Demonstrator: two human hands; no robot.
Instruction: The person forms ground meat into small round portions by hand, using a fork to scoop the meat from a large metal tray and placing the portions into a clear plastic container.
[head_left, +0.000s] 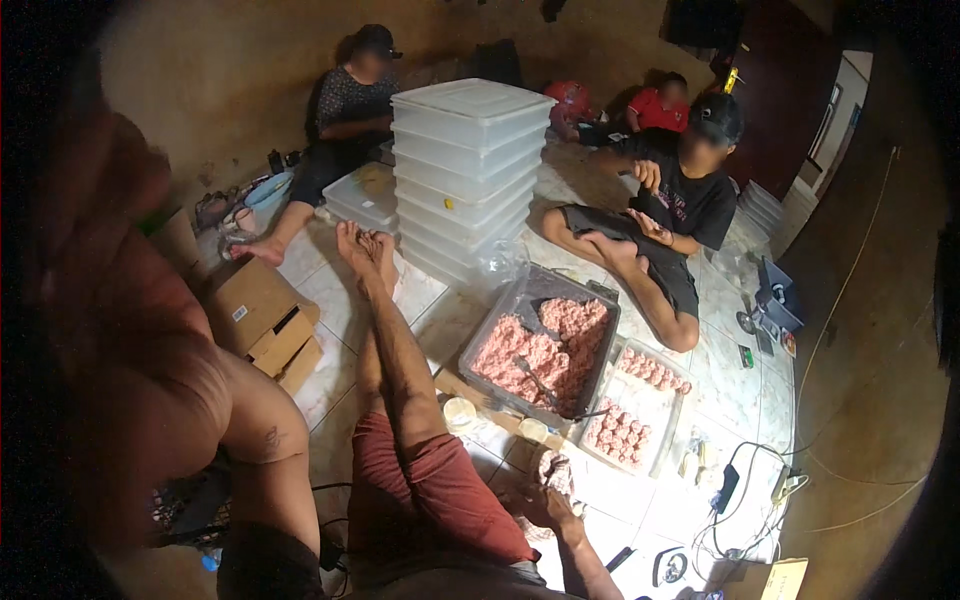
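Close to the lens at the left, my left hand (142, 360) is raised and blurred; its fingers cannot be made out. Low in the middle, my right hand (551, 506) grips a crumpled patterned cloth (555, 471) beside my red shorts. Beyond it, a grey plastic tub (480, 379) holds pink minced meat (517, 352) with a fork-like utensil (536, 379) lying in it. Right of the tub, a shallow clear tray (649, 401) holds rows of meat balls (619, 433). Two small round containers (459, 412) stand on cardboard between the tub and me.
Lidded clear plastic boxes (469, 157) form a tall stack ahead. A person (675, 195) sits cross-legged beyond the tub; another (352, 112) sits behind left, and a third (660, 109) at the back. A cardboard box (259, 315) lies left; cables (724, 487) tangle right.
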